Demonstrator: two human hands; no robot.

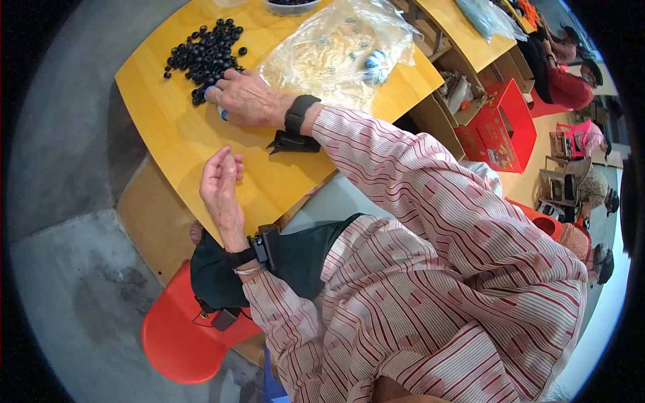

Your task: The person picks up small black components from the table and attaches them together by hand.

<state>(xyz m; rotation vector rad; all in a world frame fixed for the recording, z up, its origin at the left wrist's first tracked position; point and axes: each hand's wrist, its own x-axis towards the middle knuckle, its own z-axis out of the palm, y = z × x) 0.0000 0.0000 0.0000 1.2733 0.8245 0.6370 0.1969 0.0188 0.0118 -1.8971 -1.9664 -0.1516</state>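
We're resting our R hand (pixel 247 101) by the black beads (pixel 205 57), can't tell if it's pinching any; L hand (pixel 222 191)'s hanging loosely wide, farther from the beads.

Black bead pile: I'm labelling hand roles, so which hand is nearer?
Right. The right hand is at the bead pile's near edge; the left hand is apart from it, closer to the body.

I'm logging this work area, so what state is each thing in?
Right hand: at the beads' near edge; fingertips' grip unclear.
Left hand: loosely open, nothing visible in it.
Black beads: loose, heaped.
Clear plastic bag: crumpled, lying on the yellow table.
Tub: uncovered where visible, dark contents, cut by the frame.
Red box: open.
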